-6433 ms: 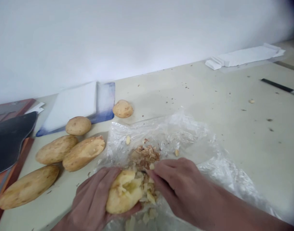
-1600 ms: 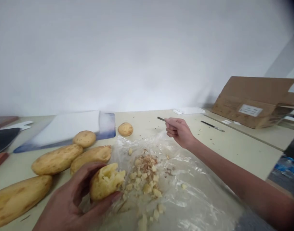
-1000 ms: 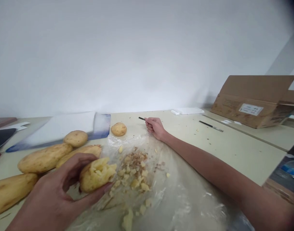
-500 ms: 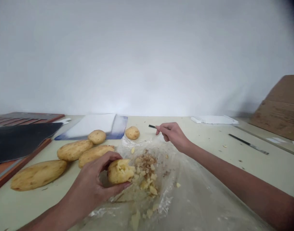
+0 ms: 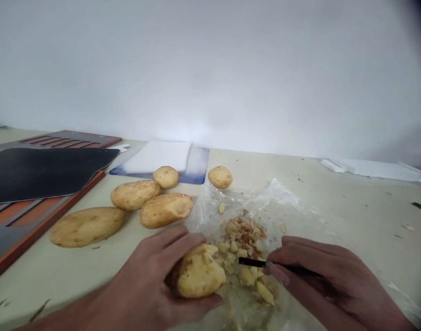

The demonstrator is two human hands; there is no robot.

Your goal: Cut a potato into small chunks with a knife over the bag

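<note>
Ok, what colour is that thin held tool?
The thin tool looks black; the head view shows it best.

Behind and right of the plastic sheet (image 5: 277,195), we could pass over the table (image 5: 355,202); left of it, four potatoes (image 5: 135,195) blocked us; beside its far-left corner, another potato (image 5: 220,177); near-left, our left hand (image 5: 153,276).
</note>
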